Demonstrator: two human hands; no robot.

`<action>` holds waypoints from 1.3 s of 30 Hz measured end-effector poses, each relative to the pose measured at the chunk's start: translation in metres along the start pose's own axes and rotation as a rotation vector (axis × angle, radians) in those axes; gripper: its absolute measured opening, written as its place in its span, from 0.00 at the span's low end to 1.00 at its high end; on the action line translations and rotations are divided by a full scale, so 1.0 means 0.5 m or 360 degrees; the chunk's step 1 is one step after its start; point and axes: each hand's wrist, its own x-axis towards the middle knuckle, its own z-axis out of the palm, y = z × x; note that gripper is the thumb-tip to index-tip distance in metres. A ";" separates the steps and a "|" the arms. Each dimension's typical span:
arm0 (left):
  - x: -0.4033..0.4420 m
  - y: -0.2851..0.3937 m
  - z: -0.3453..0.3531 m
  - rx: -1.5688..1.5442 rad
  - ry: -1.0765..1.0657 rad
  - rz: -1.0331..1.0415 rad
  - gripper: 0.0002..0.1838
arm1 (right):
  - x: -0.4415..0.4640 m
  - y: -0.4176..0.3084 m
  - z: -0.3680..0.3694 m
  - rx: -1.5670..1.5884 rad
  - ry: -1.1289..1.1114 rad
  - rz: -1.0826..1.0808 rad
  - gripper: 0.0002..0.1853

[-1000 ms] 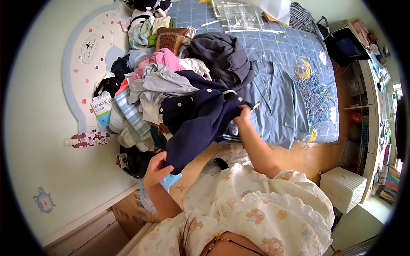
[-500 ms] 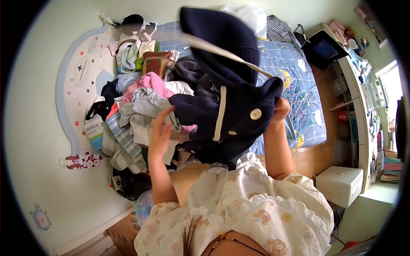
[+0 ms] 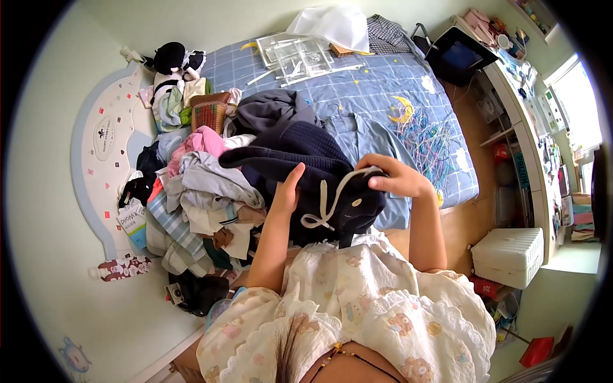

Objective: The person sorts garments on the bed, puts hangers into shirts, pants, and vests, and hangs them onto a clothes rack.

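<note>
A navy hooded jacket [image 3: 325,182] with white drawstrings and a pale button is bunched up in front of my lap. My right hand [image 3: 399,177] pinches its upper right edge, with thumb and fingers closed on the fabric near the drawstring. At the jacket's left side is my left hand [image 3: 287,191]. Its thumb points up against the fabric and its other fingers are hidden behind the cloth, so it appears to hold that side. Just beyond the jacket lie a dark grey garment [image 3: 274,110] and a light blue shirt [image 3: 364,137] on the bed.
A heap of clothes [image 3: 211,182] covers the bed's left side by the headboard [image 3: 102,127]. Clear plastic frames [image 3: 297,57] and a white bag [image 3: 332,29] lie at the back. A tangle of blue strands [image 3: 428,147] lies right. A white box [image 3: 509,257] stands beyond the bed.
The jacket has come down from its raised, spread position, its hood folding to the left. My left hand has moved right, from open beside the jacket onto it. My right hand still grips it.
</note>
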 end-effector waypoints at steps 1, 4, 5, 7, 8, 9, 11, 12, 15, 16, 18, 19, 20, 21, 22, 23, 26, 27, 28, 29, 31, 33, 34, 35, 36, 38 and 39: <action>-0.003 0.003 0.019 0.0085 0.0024 0.0115 0.18 | 0.005 0.019 -0.006 0.0093 0.0038 -0.0079 0.24; 0.014 -0.012 0.022 0.0487 -0.0111 0.0213 0.20 | 0.044 0.036 0.032 -0.0273 0.0063 0.0144 0.20; 0.011 -0.014 0.043 0.0704 -0.0128 0.0196 0.20 | 0.058 0.064 0.044 -0.0518 0.0003 0.0186 0.19; 0.027 -0.059 0.039 0.0937 0.0024 0.0240 0.18 | 0.077 0.132 0.072 -0.0832 0.0225 0.0196 0.19; 0.026 -0.075 0.037 0.0855 0.0010 0.0303 0.15 | 0.084 0.161 0.080 -0.0790 0.0291 0.0321 0.21; 0.023 -0.088 0.032 0.0842 0.0033 0.0342 0.14 | 0.084 0.191 0.084 -0.0694 0.0280 0.0360 0.24; 0.010 -0.115 0.004 0.0916 -0.0028 0.0211 0.17 | 0.072 0.241 0.112 -0.0317 0.0397 0.0163 0.28; 0.001 -0.136 -0.013 0.1044 0.0054 0.0127 0.18 | 0.064 0.281 0.137 -0.0503 0.0594 -0.0014 0.31; -0.026 -0.156 -0.016 0.1398 0.0113 0.0576 0.15 | 0.052 0.323 0.184 -0.0215 0.0573 0.0361 0.29; -0.032 -0.146 -0.031 0.1447 0.0218 0.0357 0.14 | 0.045 0.322 0.186 -0.0337 0.0557 0.0475 0.21; -0.039 -0.111 -0.049 0.1444 0.0423 0.0304 0.12 | 0.037 0.318 0.167 -0.0406 0.0950 0.0320 0.15; -0.039 -0.089 -0.064 0.1402 0.0448 0.0391 0.12 | 0.032 0.321 0.152 -0.0439 0.1147 0.0243 0.13; -0.039 -0.068 -0.095 0.1475 0.0482 0.0398 0.16 | 0.027 0.344 0.113 -0.0380 0.1374 0.0237 0.14; -0.034 -0.060 -0.138 0.1429 0.0608 0.0434 0.18 | 0.020 0.370 0.063 -0.0320 0.1600 0.0225 0.17; -0.038 -0.037 -0.140 0.1642 0.0815 0.0590 0.20 | 0.002 0.324 0.016 -0.0014 0.1700 0.0318 0.18; -0.034 -0.010 -0.169 0.1717 0.0676 0.0764 0.16 | -0.019 0.265 -0.023 0.0296 0.1791 0.0411 0.19; -0.037 0.076 -0.104 0.2215 0.0491 0.0993 0.16 | -0.040 0.220 -0.062 0.0382 0.1731 0.0052 0.20; -0.037 0.104 -0.072 0.2386 0.0504 0.1043 0.16 | -0.047 0.187 -0.067 0.0408 0.1667 0.0001 0.20; -0.032 0.127 -0.055 0.2445 0.0539 0.1114 0.14 | -0.046 0.140 -0.061 0.0497 0.1698 -0.0020 0.20; -0.024 0.152 -0.034 0.2397 0.0524 0.1257 0.14 | -0.062 0.121 -0.073 0.0608 0.1599 -0.0103 0.19; -0.025 0.197 0.020 0.2399 0.0555 0.1268 0.12 | -0.060 0.033 -0.062 0.0924 0.1663 -0.0355 0.17; -0.014 0.225 0.048 0.2224 0.0383 0.1299 0.11 | -0.071 -0.033 -0.064 0.0968 0.1495 -0.0606 0.16; 0.004 0.234 0.056 0.1972 0.0191 0.1372 0.09 | -0.077 -0.055 -0.068 0.1036 0.1353 -0.0745 0.16; 0.022 0.238 0.062 0.1664 0.0094 0.1230 0.07 | -0.080 -0.064 -0.081 0.1096 0.1176 -0.0875 0.17; 0.046 0.238 0.070 0.1395 -0.0083 0.1153 0.07 | -0.086 -0.070 -0.094 0.1151 0.1084 -0.0927 0.19; 0.089 0.223 0.095 0.0320 -0.0572 0.0756 0.14 | -0.093 -0.098 -0.101 0.1283 0.1004 -0.1052 0.22; 0.110 0.201 0.118 -0.0482 -0.0850 0.0404 0.19 | -0.089 -0.128 -0.091 0.1361 0.1019 -0.1127 0.22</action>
